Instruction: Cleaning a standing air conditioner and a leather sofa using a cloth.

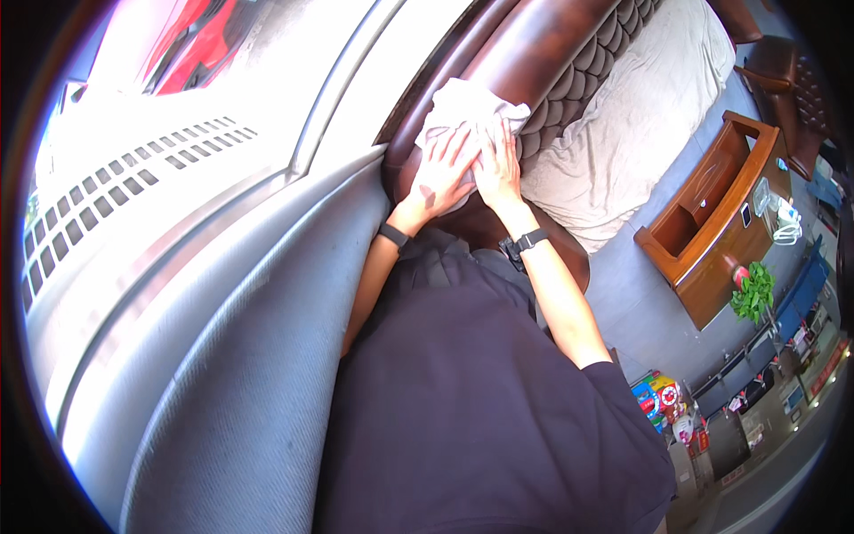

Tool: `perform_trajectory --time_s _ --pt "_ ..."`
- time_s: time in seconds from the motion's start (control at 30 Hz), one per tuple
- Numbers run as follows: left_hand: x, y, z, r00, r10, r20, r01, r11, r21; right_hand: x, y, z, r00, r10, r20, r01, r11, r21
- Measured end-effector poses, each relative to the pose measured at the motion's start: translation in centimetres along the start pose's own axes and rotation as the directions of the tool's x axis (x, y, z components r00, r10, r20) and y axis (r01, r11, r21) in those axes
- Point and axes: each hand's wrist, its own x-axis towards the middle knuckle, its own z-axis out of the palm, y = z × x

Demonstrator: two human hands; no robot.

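Observation:
Both my hands rest side by side on a crumpled pale cloth (460, 100), which lies over the top of a brown leather sofa's backrest (534, 47). My left hand (442, 170) is spread flat, its fingers pointing away from me over the cloth. Against it, my right hand (497, 160) presses on the cloth's right part, fingers stretched out. Each wrist wears a black band. Beside the cloth, the inner side of the backrest shows a scale-like padded pattern (580, 73). The cloth under my palms is hidden.
Along my left hangs a grey curtain (253, 347) by a bright window frame (340, 73). A beige cover (620, 127) drapes the sofa seat. To the right stands a wooden coffee table (717, 267) with a potted plant (754, 292) and a phone (746, 215). Farther right is a brown leather armchair (777, 67).

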Motion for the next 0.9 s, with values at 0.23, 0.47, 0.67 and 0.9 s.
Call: perform_trajectory --time_s 0.23,0.47,0.67,0.9 --pt "3.3 -0.7 0.7 0.999 0.035 0.036 -0.036 0.999 0.005 2.4 1.7 -0.8 0.99 -0.053 -0.133 0.069 0.99 0.12" --pt "15.3 -3.8 1.6 0.985 0.164 -0.06 -0.165 0.986 -0.03 12.1 7.5 -4.7 0.968 -0.085 -0.237 0.103 0.992 0.066" --pt "18.6 -6.8 0.6 0.958 0.26 -0.12 -0.281 0.932 -0.23 15.4 8.4 -5.0 0.943 -0.1 -0.317 0.086 0.995 -0.057" --pt "9.4 -3.4 1.0 0.98 0.08 -0.184 -0.128 0.956 -0.265 7.6 2.3 -0.5 0.91 0.077 -0.407 -0.059 0.997 0.056"
